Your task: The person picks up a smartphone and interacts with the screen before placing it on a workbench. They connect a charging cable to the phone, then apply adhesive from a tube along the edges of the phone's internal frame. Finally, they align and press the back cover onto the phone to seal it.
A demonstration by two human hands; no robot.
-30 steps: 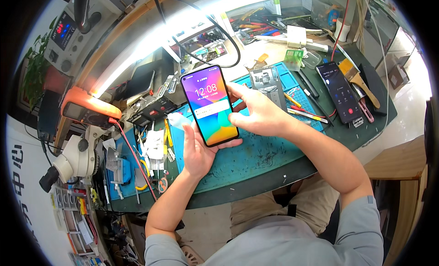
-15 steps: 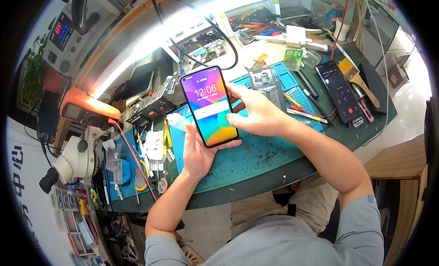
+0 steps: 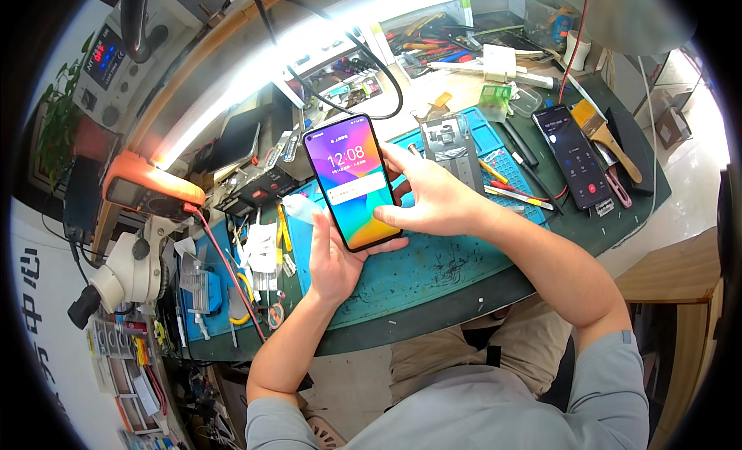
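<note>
A smartphone (image 3: 349,183) with a lit, many-coloured lock screen is held tilted above the blue work mat (image 3: 433,272). My left hand (image 3: 338,266) is closed on its lower left part, thumb along the edge and fingers under the bottom. My right hand (image 3: 434,193) grips the phone's right edge; its fingers go behind it, and the thumb lies over the lower right of the screen. The back of the phone is hidden. Beyond my right hand, a dark holder with a metal piece (image 3: 450,141) rests on the mat.
Right on the bench lie a second lit phone (image 3: 572,156) and a wooden-handled brush (image 3: 607,137). An orange multimeter (image 3: 151,189) and a white microscope (image 3: 127,272) stand at the left. A black cable (image 3: 394,71) loops overhead. Several tools (image 3: 440,44) crowd the back.
My right thumb has shifted slightly left and down over the screen. A blurred grey rounded shape has come into view at the upper right. The phone stays nearly in place.
</note>
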